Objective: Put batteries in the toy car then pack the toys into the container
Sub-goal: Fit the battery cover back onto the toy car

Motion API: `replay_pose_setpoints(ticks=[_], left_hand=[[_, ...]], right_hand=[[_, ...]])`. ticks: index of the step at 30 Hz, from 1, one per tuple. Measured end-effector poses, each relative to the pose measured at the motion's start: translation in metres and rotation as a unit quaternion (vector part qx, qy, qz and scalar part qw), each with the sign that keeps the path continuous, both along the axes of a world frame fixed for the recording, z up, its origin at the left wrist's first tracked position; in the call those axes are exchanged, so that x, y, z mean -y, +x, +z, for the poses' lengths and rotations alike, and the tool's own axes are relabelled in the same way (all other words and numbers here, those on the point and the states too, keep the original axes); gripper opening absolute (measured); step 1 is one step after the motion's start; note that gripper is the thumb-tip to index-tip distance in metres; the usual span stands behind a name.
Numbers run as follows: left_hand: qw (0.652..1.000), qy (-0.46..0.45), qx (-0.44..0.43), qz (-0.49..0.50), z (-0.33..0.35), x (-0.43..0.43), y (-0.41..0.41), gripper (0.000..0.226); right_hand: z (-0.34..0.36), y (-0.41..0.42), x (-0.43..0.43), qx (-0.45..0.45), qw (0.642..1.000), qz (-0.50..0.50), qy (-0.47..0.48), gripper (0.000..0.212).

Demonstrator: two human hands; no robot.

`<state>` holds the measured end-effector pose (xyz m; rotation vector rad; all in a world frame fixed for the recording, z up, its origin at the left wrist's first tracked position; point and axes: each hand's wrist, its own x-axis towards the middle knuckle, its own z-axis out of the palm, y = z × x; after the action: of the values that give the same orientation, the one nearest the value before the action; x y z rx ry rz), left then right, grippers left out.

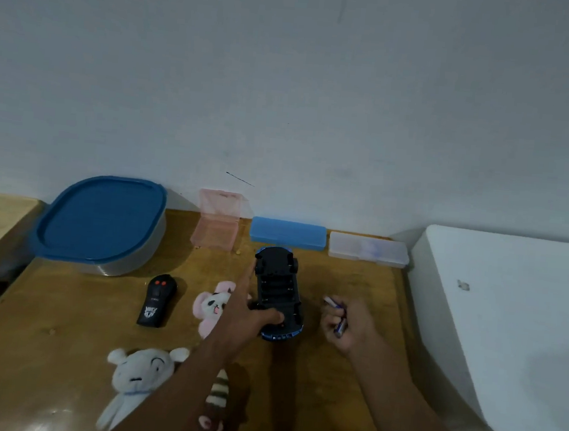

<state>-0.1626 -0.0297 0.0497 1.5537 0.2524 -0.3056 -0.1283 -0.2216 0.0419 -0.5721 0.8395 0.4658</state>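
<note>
Plastic, stiff and likely light, the toy car (278, 290) lay belly-up on the surface (356, 283), battery bay open. The left hand (243, 311) held its rear, thumb across the underside. The right hand (352, 324) curled its fingers (330, 324) round small, slick batteries (340, 325).

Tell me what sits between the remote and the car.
The pink panda plush, seen in the head view; the left hand holding the car partly overlaps it.

Two slim bare forearms (171, 387), uncovered along all their visible length, left hand (245, 310) bare with long slender fingers (245, 275), right hand (352, 324) bare too, knuckles rounded, finer detail lost in blur
</note>
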Motion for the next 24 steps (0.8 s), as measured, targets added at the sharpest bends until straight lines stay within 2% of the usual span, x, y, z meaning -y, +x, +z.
replay_pose_setpoints(ticks=[3, 8, 11, 14, 20, 24], left_hand=[[0.999, -0.002, 0.013, -0.033, 0.004, 0.000, -0.013, 0.104], [0.997, -0.030, 0.021, -0.067, 0.009, -0.003, -0.040, 0.102], [0.995, -0.032, 0.031, -0.089, 0.008, -0.006, -0.058, 0.100], [0.994, -0.025, 0.033, -0.105, 0.004, -0.012, -0.079, 0.097], [0.992, -0.028, 0.005, -0.126, -0.003, -0.024, -0.109, 0.107], [0.992, -0.016, 0.002, -0.124, -0.003, -0.023, -0.122, 0.101]], right_hand=[[0.012, -0.028, -0.002, -0.026, 0.997, -0.075, 0.019, 0.017], [0.014, -0.070, -0.011, -0.037, 0.991, -0.106, 0.069, 0.030], [0.015, -0.092, -0.019, -0.013, 0.991, -0.127, 0.049, 0.032], [0.023, -0.117, -0.027, 0.011, 0.990, -0.138, 0.016, 0.025], [0.038, -0.157, -0.026, 0.127, 0.991, -0.041, -0.031, 0.006], [0.040, -0.172, -0.022, 0.178, 0.976, 0.044, -0.113, 0.017]])
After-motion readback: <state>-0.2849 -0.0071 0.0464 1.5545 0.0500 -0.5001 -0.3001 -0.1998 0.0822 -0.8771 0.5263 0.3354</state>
